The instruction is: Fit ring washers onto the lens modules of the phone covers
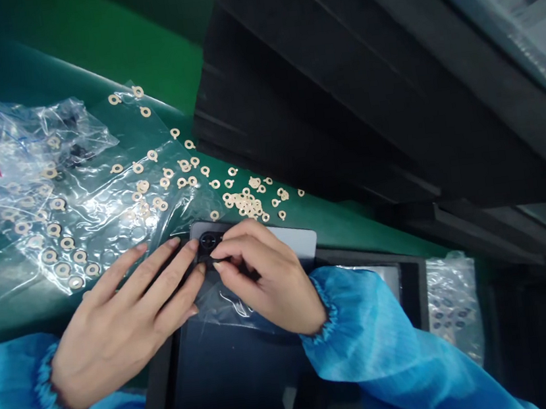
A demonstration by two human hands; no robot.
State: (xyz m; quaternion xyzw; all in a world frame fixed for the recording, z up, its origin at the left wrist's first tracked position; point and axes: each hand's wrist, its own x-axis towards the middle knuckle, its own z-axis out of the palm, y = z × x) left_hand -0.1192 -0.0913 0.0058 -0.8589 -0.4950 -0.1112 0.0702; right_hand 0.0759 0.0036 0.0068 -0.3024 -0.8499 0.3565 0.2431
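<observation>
A grey phone (pixel 298 238) lies back side up, its round black camera ring (pixel 208 240) near its left end. My left hand (pixel 130 315) rests palm down with its fingers stretched and slightly apart, the fingertips touching the phone's left edge. My right hand (pixel 266 275) is over the phone with thumb and index finger pinched on a small dark piece (pixel 216 260) just below the camera ring. That piece is mostly hidden by the fingertips. Clear plastic film (pixel 238 305) hangs below the phone, over a dark tray (pixel 225 383).
Many pale ring-shaped tabs (pixel 246 204) are scattered on the green mat (pixel 349 218) behind the phone. Clear plastic bags (pixel 12 150) lie at the left, another bag (pixel 453 305) at the right. Large black foam slabs (pixel 337 77) stand at the back right.
</observation>
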